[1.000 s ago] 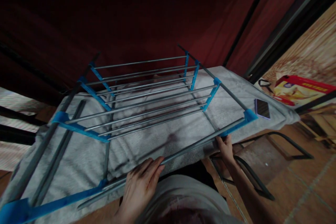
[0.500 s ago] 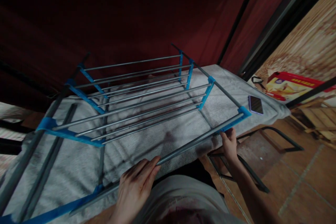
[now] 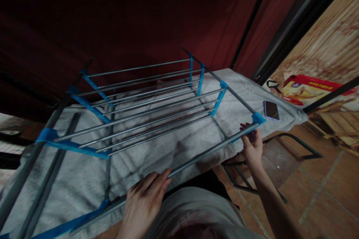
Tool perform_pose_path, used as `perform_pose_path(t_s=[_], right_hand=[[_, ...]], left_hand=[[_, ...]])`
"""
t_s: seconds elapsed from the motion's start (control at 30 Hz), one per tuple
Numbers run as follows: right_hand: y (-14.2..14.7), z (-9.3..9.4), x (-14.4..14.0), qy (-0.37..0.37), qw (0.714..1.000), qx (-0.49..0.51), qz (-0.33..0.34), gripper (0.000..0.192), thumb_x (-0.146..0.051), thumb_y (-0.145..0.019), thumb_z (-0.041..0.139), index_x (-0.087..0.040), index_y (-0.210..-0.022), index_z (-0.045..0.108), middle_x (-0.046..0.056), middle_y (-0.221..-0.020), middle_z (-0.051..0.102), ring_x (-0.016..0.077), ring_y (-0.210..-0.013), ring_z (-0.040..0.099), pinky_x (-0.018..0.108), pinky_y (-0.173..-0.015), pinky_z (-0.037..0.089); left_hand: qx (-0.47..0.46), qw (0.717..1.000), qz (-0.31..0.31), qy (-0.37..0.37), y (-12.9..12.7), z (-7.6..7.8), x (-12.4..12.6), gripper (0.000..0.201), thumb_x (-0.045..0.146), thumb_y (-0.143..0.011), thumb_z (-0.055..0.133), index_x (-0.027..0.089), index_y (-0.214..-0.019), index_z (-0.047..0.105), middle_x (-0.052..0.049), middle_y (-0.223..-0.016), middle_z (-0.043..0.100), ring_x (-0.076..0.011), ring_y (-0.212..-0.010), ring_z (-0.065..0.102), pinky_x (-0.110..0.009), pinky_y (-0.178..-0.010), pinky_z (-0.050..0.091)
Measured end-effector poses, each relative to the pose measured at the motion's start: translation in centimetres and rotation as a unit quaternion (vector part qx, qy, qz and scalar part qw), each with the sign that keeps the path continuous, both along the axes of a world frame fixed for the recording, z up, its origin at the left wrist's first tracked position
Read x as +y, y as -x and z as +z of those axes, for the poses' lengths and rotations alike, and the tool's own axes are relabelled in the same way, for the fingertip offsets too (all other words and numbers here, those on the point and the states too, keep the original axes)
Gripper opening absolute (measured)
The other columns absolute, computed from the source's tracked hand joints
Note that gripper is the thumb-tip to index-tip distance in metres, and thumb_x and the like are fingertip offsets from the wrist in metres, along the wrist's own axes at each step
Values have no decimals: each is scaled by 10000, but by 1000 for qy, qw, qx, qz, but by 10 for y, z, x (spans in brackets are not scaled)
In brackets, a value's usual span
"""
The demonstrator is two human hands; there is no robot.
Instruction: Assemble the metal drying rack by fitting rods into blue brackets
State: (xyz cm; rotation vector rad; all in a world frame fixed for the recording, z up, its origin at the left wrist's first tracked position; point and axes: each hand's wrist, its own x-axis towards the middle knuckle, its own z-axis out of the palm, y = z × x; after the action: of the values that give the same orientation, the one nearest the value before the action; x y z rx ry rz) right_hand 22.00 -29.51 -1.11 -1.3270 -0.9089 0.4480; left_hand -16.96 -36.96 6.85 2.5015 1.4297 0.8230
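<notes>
one metal rack of grey steel rods joined by blue plastic connectors (image 3: 146, 101) lies on a bench covered with one grey fleece cloth (image 3: 157, 149). the rack carries two tiers of horizontal rods, with four rods visible in the nearer tier, and blue plastic side bars at the left and right ends. one long grey front rod (image 3: 202, 153) runs along the near edge of the rack, from a blue corner connector (image 3: 258, 118) at the right down toward a blue bar at the lower left. the left hand (image 3: 146, 199) rests on the middle of this front rod, fingers held close together and laid flat over it, thumb side toward the body. the right hand (image 3: 252, 145) is at the right end of the same rod, just below the blue corner connector, fingers curled about the rod; whether the grip is fully closed cannot be told. one dark rectangular phone with a pale edge (image 3: 271, 110) lies flat on the cloth, near the right corner of the bench and just beside the rack corner. one red and yellow printed box (image 3: 311, 89) stands beyond the bench at the right. one black tubular floor frame (image 3: 297, 145) rests on the brown tiled floor (image 3: 322, 194) at the right.
</notes>
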Motion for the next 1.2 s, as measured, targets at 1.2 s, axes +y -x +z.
perform_pose_path(t_s=[1.2], right_hand=[[-10,-7,6,-26,997,-21,-65,616,-155,-611,875,-320,-1171,676,113,-1098,748,360,-1099,692,545,-933,494]], left_hand=[[124,991,49,-14,-23,62,-12,252,321,-1016,474,258,-1201,632,-5,-856,658,-148,-748,619,-291,-641,427]])
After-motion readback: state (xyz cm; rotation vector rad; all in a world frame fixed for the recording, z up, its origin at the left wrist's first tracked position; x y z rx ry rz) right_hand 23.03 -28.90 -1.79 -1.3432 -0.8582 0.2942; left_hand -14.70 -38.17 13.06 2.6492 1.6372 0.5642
